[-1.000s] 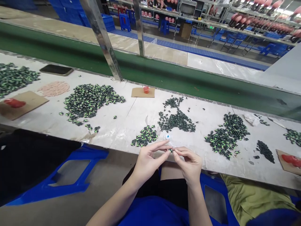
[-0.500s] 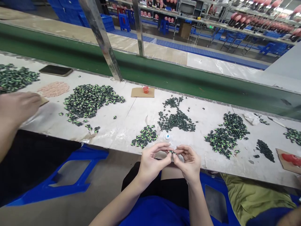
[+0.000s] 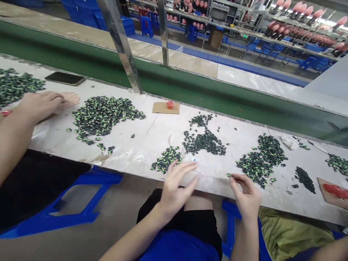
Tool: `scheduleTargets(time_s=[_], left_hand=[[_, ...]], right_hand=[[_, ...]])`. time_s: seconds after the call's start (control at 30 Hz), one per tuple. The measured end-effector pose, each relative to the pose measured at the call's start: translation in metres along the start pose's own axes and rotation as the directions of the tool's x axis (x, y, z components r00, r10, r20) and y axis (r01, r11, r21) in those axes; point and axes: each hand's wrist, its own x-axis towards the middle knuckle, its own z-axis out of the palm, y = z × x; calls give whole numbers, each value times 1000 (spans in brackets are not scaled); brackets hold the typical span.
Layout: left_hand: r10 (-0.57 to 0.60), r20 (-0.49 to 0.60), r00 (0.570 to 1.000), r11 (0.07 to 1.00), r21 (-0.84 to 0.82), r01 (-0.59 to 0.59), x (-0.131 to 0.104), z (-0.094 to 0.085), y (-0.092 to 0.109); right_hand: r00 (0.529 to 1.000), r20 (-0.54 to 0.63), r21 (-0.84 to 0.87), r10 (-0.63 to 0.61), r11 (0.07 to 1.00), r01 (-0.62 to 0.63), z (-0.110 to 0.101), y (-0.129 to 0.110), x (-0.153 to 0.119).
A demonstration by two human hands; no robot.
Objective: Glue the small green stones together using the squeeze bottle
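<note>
Right hand [image 3: 247, 197]: thumb and forefinger pinched on a small green-and-black piece [image 3: 228, 175], held by its edge at the fingertips, a grip that suits something so tiny and leaves most of it exposed.
Left hand [image 3: 175, 186]: fingers spread, thumb apart from them, palm turned inward above the table's near edge; nothing shows in its grasp, though the inner palm is hidden.
Blue-spotted white thing [image 3: 194, 160]: on the table [image 3: 130, 154], just beyond the left fingertips, likely set there for short reach; too blurred to identify.
Near pile [image 3: 165, 159]: green-flecked pieces beside the left hand, close to the person and apart from the plainer ones, which suggests sorting by kind.
Dark pile [image 3: 205, 142]: slim dark pieces farther in, spread loosely, probably so that single ones can be picked up easily.
Right-hand heap [image 3: 255, 165]: more green-flecked pieces, beyond the right hand and to its right.
Red tub [image 3: 170, 104]: on a cardboard scrap [image 3: 158, 107] near the far edge, out of the hands' way; the card perhaps shields the tabletop.
Co-worker's hand [image 3: 40, 105]: off to the left, at the pale pink pile [image 3: 72, 98], beside a large green-flecked heap [image 3: 104, 114].
Phone [image 3: 65, 78]: flat at the far edge, away from the loose pieces.
</note>
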Motion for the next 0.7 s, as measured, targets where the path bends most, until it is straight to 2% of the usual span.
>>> scheduleTargets(time_s=[0.1, 0.17, 0.2, 0.27, 0.33, 0.4, 0.47, 0.57, 0.7], left_hand=[[2, -152, 988, 969, 244, 35, 26, -22, -23], [-56, -141, 988, 911, 397, 108, 42, -29, -40], [-87, -105, 991, 884, 449, 126, 49, -30, -48], [-134, -11, 991, 846, 520, 120, 59, -25, -60], [-157, 66, 985, 818, 568, 92, 64, -17, -67], [-172, 108, 979, 788, 611, 71, 67, -9, -68], [-192, 129, 973, 758, 649, 64, 69, -4, -68], [-233, 168, 958, 724, 688, 55, 73, -1, -68], [-281, 203, 938, 695, 717, 53, 76, 2, -73]], right_hand=[[970, -241, -207, -27, 978, -24, -14, 12, 15], [944, -305, -307, -124, 951, 26, -14, 10, 20], [939, -295, -338, -176, 939, 70, -10, 7, 20], [951, -186, -344, -247, 923, 172, 5, -2, 17], [962, 14, -269, -271, 926, 265, 28, -9, 11], [940, 202, -184, -274, 932, 311, 54, -12, 5], [907, 322, -111, -273, 940, 323, 76, -12, 1], [892, 367, -31, -265, 955, 296, 98, -9, 1], [939, 298, 95, -173, 984, 151, 104, -7, 1]])
